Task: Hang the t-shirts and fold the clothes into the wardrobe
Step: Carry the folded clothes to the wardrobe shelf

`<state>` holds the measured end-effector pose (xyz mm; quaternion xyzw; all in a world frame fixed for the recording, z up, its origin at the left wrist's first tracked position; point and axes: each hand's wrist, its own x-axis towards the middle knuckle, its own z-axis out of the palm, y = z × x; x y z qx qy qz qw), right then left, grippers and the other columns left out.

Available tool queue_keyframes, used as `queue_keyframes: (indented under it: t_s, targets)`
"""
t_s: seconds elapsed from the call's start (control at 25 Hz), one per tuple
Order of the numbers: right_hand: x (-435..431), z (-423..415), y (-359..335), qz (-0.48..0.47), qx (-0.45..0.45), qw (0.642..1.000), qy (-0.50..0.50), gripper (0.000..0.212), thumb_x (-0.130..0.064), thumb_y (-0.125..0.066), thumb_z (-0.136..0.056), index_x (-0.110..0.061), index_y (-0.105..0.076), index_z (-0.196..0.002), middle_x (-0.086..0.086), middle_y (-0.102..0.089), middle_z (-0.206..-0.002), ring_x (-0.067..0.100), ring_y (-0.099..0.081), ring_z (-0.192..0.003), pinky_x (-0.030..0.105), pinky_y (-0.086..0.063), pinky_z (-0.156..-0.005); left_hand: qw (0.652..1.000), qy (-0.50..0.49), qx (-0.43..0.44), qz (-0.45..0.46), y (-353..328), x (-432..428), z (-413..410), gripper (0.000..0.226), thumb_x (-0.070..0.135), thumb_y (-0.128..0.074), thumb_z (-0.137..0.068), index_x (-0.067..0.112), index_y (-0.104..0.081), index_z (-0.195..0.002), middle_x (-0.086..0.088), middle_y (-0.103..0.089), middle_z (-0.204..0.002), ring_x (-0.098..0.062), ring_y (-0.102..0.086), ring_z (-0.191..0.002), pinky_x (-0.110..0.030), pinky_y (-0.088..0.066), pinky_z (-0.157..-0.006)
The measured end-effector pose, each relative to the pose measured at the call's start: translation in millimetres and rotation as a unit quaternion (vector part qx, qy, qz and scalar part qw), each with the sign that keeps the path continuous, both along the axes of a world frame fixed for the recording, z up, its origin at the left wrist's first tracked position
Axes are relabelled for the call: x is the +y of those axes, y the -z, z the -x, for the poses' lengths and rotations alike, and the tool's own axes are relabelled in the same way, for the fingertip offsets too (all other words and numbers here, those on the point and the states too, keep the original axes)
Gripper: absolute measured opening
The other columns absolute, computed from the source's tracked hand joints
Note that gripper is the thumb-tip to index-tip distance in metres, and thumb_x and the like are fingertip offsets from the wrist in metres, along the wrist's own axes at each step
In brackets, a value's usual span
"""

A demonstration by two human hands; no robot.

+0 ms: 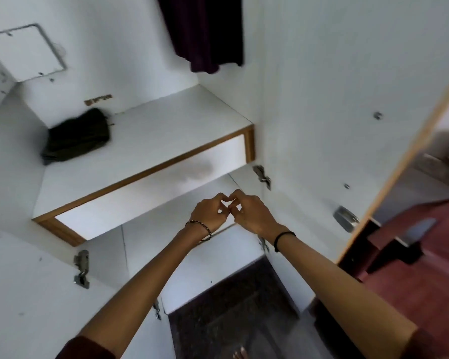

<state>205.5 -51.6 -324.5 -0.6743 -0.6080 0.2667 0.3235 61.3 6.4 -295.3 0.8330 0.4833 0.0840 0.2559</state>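
Looking down into the open wardrobe (pixel 114 47): white inside, right door (pixel 335 86) swung wide. One shelf (pixel 166 130) with a wood front edge runs across the middle. A dark maroon shirt (pixel 205 29) hangs at the far top; its hanger is out of view. A dark green folded garment (pixel 75 138) lies on the far left of the shelf, against the left wall.

Both hands are near, below the shelf front, well apart from either garment. Left hand (pixel 205 212) and right hand (pixel 254 216) are clenched loosely, fingertips meeting; nothing visible is held between them.

Judgement: both garments are light, soft and limp, not fragile. The folded one would likely lose its fold if lifted by one corner; best taken flat, one hand at each side. The hanging one should be handled at the shoulders.
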Motion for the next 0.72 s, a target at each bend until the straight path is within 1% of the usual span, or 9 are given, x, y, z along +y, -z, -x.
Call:
queue_keyframes:
  t_s: [0.12, 0.16, 0.24, 0.28, 0.36, 0.48, 0.56, 0.64, 0.72]
  targets:
    - [-55.5, -17.0, 23.3, 0.031, 0.012, 0.999, 0.019, 0.023, -0.025, -0.055, -0.099, -0.017, -0.057, -0.120, 0.000, -0.073, -0.113, 0.025, -0.069, -0.089, 0.045, -0.057, -0.083, 0.998, 0.013, 0.005, 0.067, 28.0, -44.8, -22.8, 0.030, 0.024, -0.058, -0.095, 0.019, -0.057, -0.124, -0.001, -0.072, -0.104, -0.021, -0.066, -0.103, -0.031, -0.052, -0.088]
    - [-72.0, -22.5, 31.2, 0.044, 0.017, 0.998, 0.031, 0.022, -0.026, -0.055, -0.099, -0.018, -0.058, -0.119, 0.000, -0.073, -0.113, 0.026, -0.069, -0.091, 0.044, -0.057, -0.084, 0.996, 0.022, 0.015, 0.086, 37.5, -60.9, -31.0, 0.026, 0.023, -0.058, -0.094, 0.018, -0.058, -0.120, -0.002, -0.072, -0.098, -0.022, -0.067, -0.100, -0.027, -0.052, -0.081]
    - [-109.8, -33.4, 48.7, 0.066, 0.025, 0.996, 0.059, 0.023, -0.027, -0.055, -0.099, -0.017, -0.060, -0.119, 0.004, -0.073, -0.112, 0.029, -0.067, -0.098, 0.041, -0.055, -0.085, 0.991, 0.053, 0.034, 0.121, 54.8, -100.8, -47.3, 0.019, 0.022, -0.058, -0.094, 0.015, -0.057, -0.112, -0.002, -0.068, -0.089, -0.022, -0.067, -0.093, -0.014, -0.044, -0.064]
    - [-127.1, -36.9, 57.4, 0.078, 0.029, 0.994, 0.073, 0.023, -0.027, -0.056, -0.099, -0.016, -0.061, -0.119, 0.006, -0.072, -0.113, 0.030, -0.066, -0.100, 0.040, -0.054, -0.085, 0.988, 0.065, 0.038, 0.137, 61.9, -119.5, -53.6, 0.020, 0.023, -0.058, -0.095, 0.014, -0.057, -0.113, -0.002, -0.068, -0.092, -0.022, -0.066, -0.093, -0.011, -0.040, -0.062]
    - [-162.3, -44.2, 74.6, 0.097, 0.049, 0.989, 0.100, 0.023, -0.028, -0.057, -0.100, -0.015, -0.062, -0.118, 0.008, -0.073, -0.112, 0.030, -0.068, -0.099, 0.039, -0.055, -0.083, 0.982, 0.077, 0.039, 0.167, 74.1, -153.9, -67.2, 0.027, 0.025, -0.058, -0.096, 0.013, -0.056, -0.121, -0.005, -0.069, -0.106, -0.021, -0.065, -0.103, -0.011, -0.040, -0.068]
    - [-216.4, -57.0, 98.3, 0.115, 0.081, 0.979, 0.151, 0.019, -0.032, -0.056, -0.100, -0.019, -0.061, -0.113, -0.001, -0.076, -0.104, 0.023, -0.070, -0.090, 0.041, -0.057, -0.084, 0.971, 0.116, 0.054, 0.204, 89.6, -197.2, -89.0, 0.026, 0.022, -0.062, -0.095, 0.011, -0.057, -0.118, 0.002, -0.062, -0.099, -0.016, -0.062, -0.101, -0.003, -0.038, -0.059]
    - [-259.2, -66.5, 115.8, 0.124, 0.115, 0.964, 0.205, 0.017, -0.035, -0.055, -0.098, -0.024, -0.060, -0.109, -0.006, -0.076, -0.091, 0.017, -0.071, -0.082, 0.046, -0.058, -0.082, 0.960, 0.163, 0.077, 0.213, 103.1, -223.3, -108.2, 0.021, 0.026, -0.064, -0.093, 0.013, -0.057, -0.108, 0.002, -0.062, -0.094, -0.017, -0.063, -0.097, -0.010, -0.037, -0.057]
    - [-294.7, -74.1, 127.8, 0.120, 0.139, 0.949, 0.256, 0.016, -0.040, -0.056, -0.096, -0.027, -0.059, -0.104, -0.006, -0.075, -0.080, 0.013, -0.072, -0.075, 0.046, -0.060, -0.079, 0.951, 0.203, 0.092, 0.215, 110.1, -244.1, -125.1, 0.023, 0.026, -0.064, -0.093, 0.013, -0.058, -0.111, 0.001, -0.066, -0.096, -0.016, -0.062, -0.094, -0.020, -0.039, -0.066]
    - [-338.0, -85.0, 137.3, 0.106, 0.164, 0.925, 0.325, 0.014, -0.041, -0.060, -0.096, -0.028, -0.060, -0.102, -0.005, -0.075, -0.078, 0.010, -0.071, -0.070, 0.045, -0.061, -0.076, 0.935, 0.253, 0.103, 0.228, 119.4, -273.2, -149.4, 0.023, 0.021, -0.062, -0.094, 0.014, -0.058, -0.115, -0.003, -0.069, -0.100, -0.018, -0.065, -0.098, -0.026, -0.047, -0.079]
